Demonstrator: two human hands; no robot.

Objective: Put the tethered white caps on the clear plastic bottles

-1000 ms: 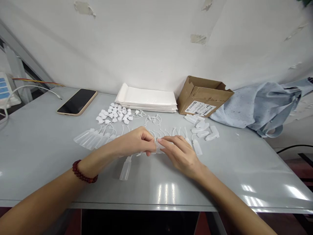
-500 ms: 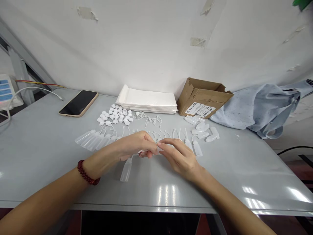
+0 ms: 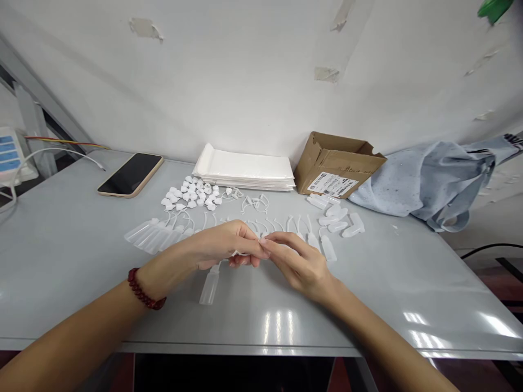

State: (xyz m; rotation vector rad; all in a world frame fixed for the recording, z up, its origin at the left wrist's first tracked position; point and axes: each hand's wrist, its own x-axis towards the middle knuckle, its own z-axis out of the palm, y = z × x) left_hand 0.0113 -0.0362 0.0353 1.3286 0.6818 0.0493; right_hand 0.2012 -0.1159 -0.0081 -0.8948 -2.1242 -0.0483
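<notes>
My left hand (image 3: 229,242), with its fingers curled, grips a thin white strap (image 3: 238,253) that shows between thumb and fingers. A small translucent bottle (image 3: 210,286) is just below this hand, its own cord running up toward the palm. I cannot tell whether it hangs or lies on the table. My right hand (image 3: 300,264) has its fingertips pressed together against the left thumb tip; whatever they pinch is hidden. Behind both hands runs a row of similar bottles with cords, including a bottle (image 3: 328,247) on the right and bottles (image 3: 153,237) on the left.
White caps (image 3: 192,193) are heaped on the grey table (image 3: 81,261). Loose straps (image 3: 255,203) lie beside them. Several uncorded bottles (image 3: 335,215) lie near a cardboard box (image 3: 339,163). White envelopes (image 3: 245,169), a phone (image 3: 131,174) and blue cloth (image 3: 408,177) are along the back.
The left thumb has extended slightly to the right, meeting the right fingertips. The bottle below the left hand has stayed almost where it was. The view has shifted slightly.
</notes>
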